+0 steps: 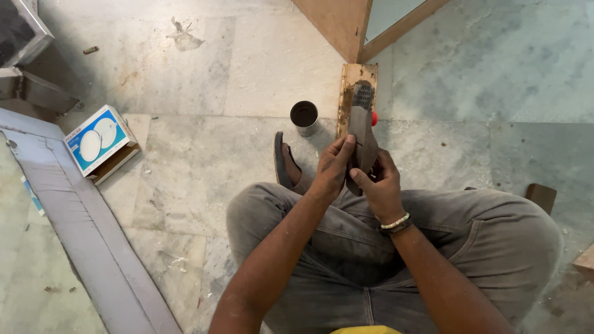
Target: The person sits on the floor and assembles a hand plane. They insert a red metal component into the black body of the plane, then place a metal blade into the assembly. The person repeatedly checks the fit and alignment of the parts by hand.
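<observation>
Both hands are meeting in front of the knees, above the lap. Left hand (334, 167) is gripping the left edge of a dark brown, flat, leather-like piece (362, 145), thumb and fingers closed on it. Right hand (377, 185) is closing on the same piece from the lower right, thumb pressing its face. Piece is standing roughly upright between the two hands, tilting slightly; its top is overlapping, in view, a narrow wooden board (356, 80) lying on the grey marble floor (204, 154). A small red object (374, 117) is showing just beside the piece's right edge; what it is cannot be told.

Person is sitting cross-legged in grey trousers (495, 229), a dark sandal (281, 161) on one foot near the left knee. A beaded wristband (396, 221) is sitting on the right wrist. A round metal cup (304, 117) is standing on the floor just left of the board. A blue and white cardboard box (99, 142) is lying well apart, toward the floor's left side.
</observation>
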